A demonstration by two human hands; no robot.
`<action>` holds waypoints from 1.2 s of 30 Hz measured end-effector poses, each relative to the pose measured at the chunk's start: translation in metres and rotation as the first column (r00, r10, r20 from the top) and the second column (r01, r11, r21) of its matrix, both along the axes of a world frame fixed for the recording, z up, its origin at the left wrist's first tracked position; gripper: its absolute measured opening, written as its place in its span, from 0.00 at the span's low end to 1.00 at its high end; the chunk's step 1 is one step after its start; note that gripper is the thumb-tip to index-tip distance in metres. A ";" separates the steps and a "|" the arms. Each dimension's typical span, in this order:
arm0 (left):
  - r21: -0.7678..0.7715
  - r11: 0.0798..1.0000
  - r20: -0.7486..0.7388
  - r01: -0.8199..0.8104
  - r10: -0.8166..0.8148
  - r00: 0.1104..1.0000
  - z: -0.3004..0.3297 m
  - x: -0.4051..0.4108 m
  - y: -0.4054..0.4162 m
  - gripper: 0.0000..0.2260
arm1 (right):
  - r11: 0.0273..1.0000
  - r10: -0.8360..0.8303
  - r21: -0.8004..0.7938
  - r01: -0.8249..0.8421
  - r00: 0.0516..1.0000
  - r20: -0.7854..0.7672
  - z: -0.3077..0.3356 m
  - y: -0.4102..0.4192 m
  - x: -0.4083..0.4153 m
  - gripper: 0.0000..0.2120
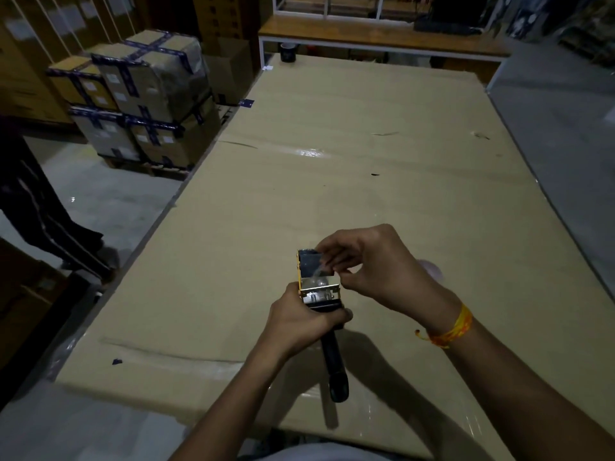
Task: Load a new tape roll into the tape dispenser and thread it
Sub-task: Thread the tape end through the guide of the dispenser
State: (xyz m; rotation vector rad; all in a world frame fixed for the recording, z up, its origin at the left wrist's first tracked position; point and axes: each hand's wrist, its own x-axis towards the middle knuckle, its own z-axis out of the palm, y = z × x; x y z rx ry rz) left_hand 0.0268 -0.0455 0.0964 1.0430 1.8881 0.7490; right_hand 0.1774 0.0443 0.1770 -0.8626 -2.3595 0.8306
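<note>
Tape dispenser (321, 294) in both hands — over cardboard-covered table (399, 181).

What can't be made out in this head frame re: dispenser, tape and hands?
- Tape roll: not visible in the head view; the right hand covers that side of the tape dispenser.
- Tape end: a clear film at the right fingertips, too blurred to tell whether it is threaded.
- Dispenser neck: wrapped by the left hand; only the handle end shows.
- Dark cup at the table's far end: too small and dim to identify.
</note>
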 end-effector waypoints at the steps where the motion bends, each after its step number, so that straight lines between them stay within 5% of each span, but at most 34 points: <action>1: -0.004 1.000 -0.010 0.004 -0.004 1.000 0.000 0.000 0.000 0.25 | 1.000 -0.014 0.016 0.014 1.000 -0.015 -0.001 0.000 -0.001 0.24; 14: 0.032 0.999 0.079 -0.003 0.001 0.997 0.002 -0.001 0.002 0.27 | 0.941 -0.058 0.327 0.084 0.994 -0.091 -0.012 -0.008 -0.003 0.13; 19: 0.024 1.000 0.080 0.001 -0.003 0.997 0.002 0.000 0.002 0.26 | 0.898 0.011 0.441 -0.012 1.000 0.003 -0.013 -0.007 -0.001 0.09; 28: 0.029 0.999 0.024 0.018 -0.018 1.000 0.001 -0.001 0.002 0.29 | 0.890 0.120 0.432 -0.148 0.989 0.091 -0.014 0.006 0.005 0.15; 36: 0.022 0.999 0.052 0.024 -0.025 0.998 -0.003 -0.004 0.005 0.24 | 0.871 0.152 0.467 -0.152 0.988 0.038 -0.010 0.005 0.003 0.04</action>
